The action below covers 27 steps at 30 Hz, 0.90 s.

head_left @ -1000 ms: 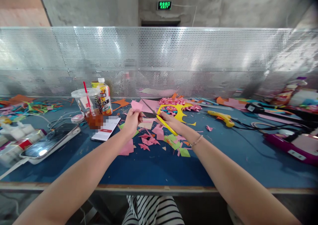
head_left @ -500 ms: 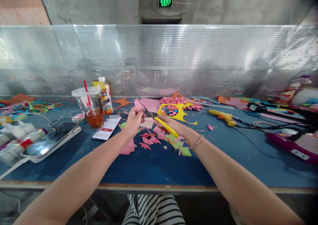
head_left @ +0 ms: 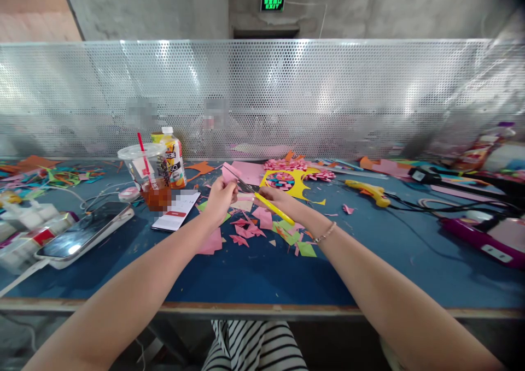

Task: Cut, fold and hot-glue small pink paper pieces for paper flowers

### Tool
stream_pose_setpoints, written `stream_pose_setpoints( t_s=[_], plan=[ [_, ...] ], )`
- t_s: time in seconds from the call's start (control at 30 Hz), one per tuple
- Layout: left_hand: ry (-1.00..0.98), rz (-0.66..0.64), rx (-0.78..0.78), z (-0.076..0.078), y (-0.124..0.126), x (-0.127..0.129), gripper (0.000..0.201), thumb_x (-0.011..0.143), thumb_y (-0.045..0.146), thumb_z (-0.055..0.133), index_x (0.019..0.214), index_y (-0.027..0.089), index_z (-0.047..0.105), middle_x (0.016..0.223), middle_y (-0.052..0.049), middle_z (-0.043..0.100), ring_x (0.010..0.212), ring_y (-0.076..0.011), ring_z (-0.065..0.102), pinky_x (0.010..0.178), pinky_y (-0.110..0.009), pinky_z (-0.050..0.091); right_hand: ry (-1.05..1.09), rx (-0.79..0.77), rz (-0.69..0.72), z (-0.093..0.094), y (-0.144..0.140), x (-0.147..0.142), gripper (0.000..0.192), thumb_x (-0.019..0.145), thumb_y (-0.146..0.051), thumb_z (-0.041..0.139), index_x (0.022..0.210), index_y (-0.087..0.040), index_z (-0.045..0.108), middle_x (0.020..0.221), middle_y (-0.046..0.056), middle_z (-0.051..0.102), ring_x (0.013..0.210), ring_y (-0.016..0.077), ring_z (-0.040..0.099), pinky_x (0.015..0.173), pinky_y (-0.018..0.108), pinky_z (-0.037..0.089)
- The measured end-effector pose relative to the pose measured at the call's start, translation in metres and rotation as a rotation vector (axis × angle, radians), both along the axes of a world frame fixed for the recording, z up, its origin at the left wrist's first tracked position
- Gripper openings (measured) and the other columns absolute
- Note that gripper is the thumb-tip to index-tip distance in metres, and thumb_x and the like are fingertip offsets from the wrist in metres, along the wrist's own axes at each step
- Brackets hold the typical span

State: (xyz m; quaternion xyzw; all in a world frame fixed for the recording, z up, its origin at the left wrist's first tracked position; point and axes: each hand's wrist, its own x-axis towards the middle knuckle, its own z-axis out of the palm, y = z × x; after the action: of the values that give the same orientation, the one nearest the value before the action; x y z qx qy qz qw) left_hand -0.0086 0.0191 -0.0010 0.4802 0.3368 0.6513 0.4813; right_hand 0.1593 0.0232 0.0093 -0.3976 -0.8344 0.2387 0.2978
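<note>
Your left hand [head_left: 220, 196] pinches a small pink paper piece [head_left: 228, 172] between thumb and fingers, raised above the middle of the tabletop [head_left: 254, 272], toward its far edge. Your right hand [head_left: 274, 199] is closed around the yellow-handled scissors [head_left: 262, 200]. The blades point at the pink piece and appear to meet its edge; whether they stand parted or closed is too small to tell.

Hazards from this position:

- The blade tips sit just beside your left fingertips. A small piece leaves little margin, so a cut driven too far could nick a finger.
- The piece is held at one end only. It may bend or twist between the blades, giving a ragged or skewed cut.
- Paper offcuts [head_left: 262, 226] lie scattered directly beneath your hands. A part dropped there would be hard to tell from waste.
- The lidded plastic cup [head_left: 144, 175] stands left of your left hand, next to a phone [head_left: 84, 235] nearer the left edge. A wide sweep of the left arm could tip it toward the phone.
- Cables trail from the glue gun [head_left: 366, 192] toward the right edge and could snag a forearm.

Containers:

- The plastic cup holds a reddish-brown drink in its lower part, with a red straw through the lid.
- A drink bottle [head_left: 171, 157] with a white cap stands just behind the cup; its fill level cannot be read.
</note>
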Motion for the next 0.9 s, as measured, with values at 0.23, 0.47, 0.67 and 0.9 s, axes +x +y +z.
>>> stream_pose_setpoints(
  t_s=[0.23, 0.47, 0.67, 0.9],
  plan=[
    [-0.001, -0.004, -0.017, 0.004, -0.004, 0.002, 0.017, 0.070, 0.010, 0.047, 0.060, 0.018, 0.036, 0.048, 0.007, 0.038, 0.037, -0.0024, 0.027, 0.039, -0.020, 0.019, -0.200, 0.111, -0.126, -0.002, 0.015, 0.003, 0.039, 0.070, -0.055, 0.053, 0.063, -0.019, 0.040, 0.058, -0.004, 0.037, 0.052, 0.0084, 0.031, 0.049, 0.024, 0.024],
    [-0.045, -0.037, -0.035, 0.005, -0.005, 0.002, 0.020, 0.073, 0.013, 0.048, 0.059, 0.017, 0.034, 0.048, 0.006, 0.039, 0.036, -0.0020, 0.027, 0.039, -0.020, 0.019, -0.167, 0.040, -0.064, -0.002, 0.013, 0.008, 0.037, 0.073, -0.054, 0.050, 0.068, -0.018, 0.043, 0.064, -0.003, 0.040, 0.054, 0.0083, 0.033, 0.049, 0.024, 0.026],
    [-0.055, -0.031, -0.053, 0.002, -0.002, 0.002, 0.014, 0.071, 0.009, 0.044, 0.062, 0.018, 0.037, 0.047, 0.006, 0.039, 0.035, -0.0022, 0.026, 0.039, -0.019, 0.017, -0.084, -0.134, 0.008, 0.004, -0.003, 0.006, 0.035, 0.076, -0.053, 0.046, 0.073, -0.018, 0.044, 0.062, -0.003, 0.040, 0.052, 0.0078, 0.036, 0.047, 0.023, 0.029],
    [0.022, -0.062, -0.016, -0.004, 0.002, 0.001, 0.012, 0.070, 0.012, 0.046, 0.061, 0.017, 0.039, 0.049, 0.006, 0.038, 0.037, -0.0025, 0.028, 0.038, -0.018, 0.017, -0.044, -0.225, 0.024, 0.004, -0.006, 0.007, 0.034, 0.076, -0.052, 0.047, 0.082, -0.018, 0.046, 0.064, -0.003, 0.043, 0.052, 0.0080, 0.040, 0.046, 0.022, 0.030]
  ],
)
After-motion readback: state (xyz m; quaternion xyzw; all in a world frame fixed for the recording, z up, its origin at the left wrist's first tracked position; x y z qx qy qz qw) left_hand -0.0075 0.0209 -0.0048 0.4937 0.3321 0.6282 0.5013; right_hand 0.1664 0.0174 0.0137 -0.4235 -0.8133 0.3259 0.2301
